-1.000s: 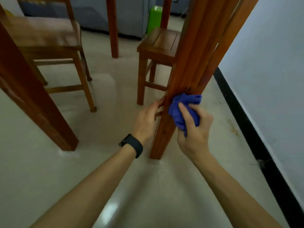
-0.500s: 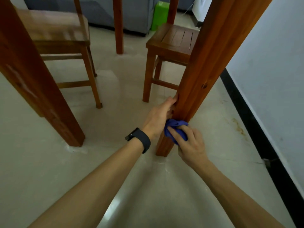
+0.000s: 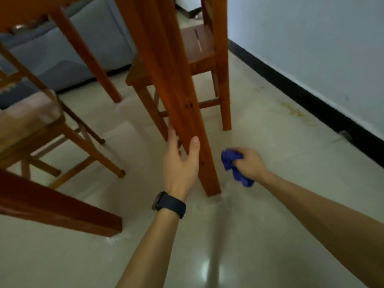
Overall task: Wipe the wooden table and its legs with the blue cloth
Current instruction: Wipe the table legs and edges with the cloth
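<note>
I had the left hand (image 3: pixel 180 163) clasped low on the table leg (image 3: pixel 176 90), thumb on its near face and fingers (image 3: pixel 172 136) wrapped to its far side. Just right of the leg, and apart from it, the right hand (image 3: pixel 249 163) was clenched on the blue cloth (image 3: pixel 234 167). The cloth was bunched into a wad above the floor (image 3: pixel 270 204) near the leg's foot and touched no wood.

My worries were these. Balled that tight, the cloth would meet the leg with only a small patch, so whole faces could be missed, most likely the far one and the strip under my left hand. A loose tail hung below the fist. Dragged across the floor beside the foot, it could pick up grit and smear it onto the wood. A chair (image 3: pixel 199 50) stood close behind the leg, so a sweep round the back risked knocking a rail. I could not judge the surface above the leg.
</note>
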A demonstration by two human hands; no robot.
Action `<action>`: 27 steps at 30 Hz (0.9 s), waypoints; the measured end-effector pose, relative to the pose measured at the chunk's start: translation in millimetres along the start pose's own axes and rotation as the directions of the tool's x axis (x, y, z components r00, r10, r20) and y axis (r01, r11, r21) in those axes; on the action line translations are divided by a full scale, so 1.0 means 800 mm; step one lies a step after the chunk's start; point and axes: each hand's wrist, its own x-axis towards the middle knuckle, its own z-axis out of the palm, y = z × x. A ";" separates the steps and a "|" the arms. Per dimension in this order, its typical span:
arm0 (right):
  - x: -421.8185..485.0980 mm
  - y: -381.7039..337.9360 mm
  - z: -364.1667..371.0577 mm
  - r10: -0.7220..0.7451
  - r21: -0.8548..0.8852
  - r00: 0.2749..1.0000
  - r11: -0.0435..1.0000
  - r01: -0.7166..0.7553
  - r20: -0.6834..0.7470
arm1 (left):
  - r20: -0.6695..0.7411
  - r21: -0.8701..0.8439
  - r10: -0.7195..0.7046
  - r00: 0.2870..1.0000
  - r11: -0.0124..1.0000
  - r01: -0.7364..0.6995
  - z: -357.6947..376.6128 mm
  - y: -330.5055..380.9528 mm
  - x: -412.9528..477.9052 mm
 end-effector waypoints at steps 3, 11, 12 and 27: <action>0.005 -0.062 -0.019 0.094 0.504 0.952 0.861 0.069 -0.291 | -0.098 0.042 0.043 0.994 0.998 -0.039 0.025 -0.004 -0.004; -0.025 -0.079 0.067 -0.167 0.548 0.956 0.790 0.276 -0.241 | -0.274 0.065 0.128 0.953 0.991 -0.115 0.057 -0.015 0.002; -0.020 -0.048 0.080 -0.070 0.543 0.987 0.828 0.138 -0.143 | -0.275 0.057 0.115 0.955 0.993 -0.103 0.061 -0.016 0.001; 0.001 0.024 0.134 -0.050 0.559 0.993 0.823 0.102 -0.108 | -0.336 0.124 0.161 0.928 0.984 -0.126 0.071 -0.027 -0.001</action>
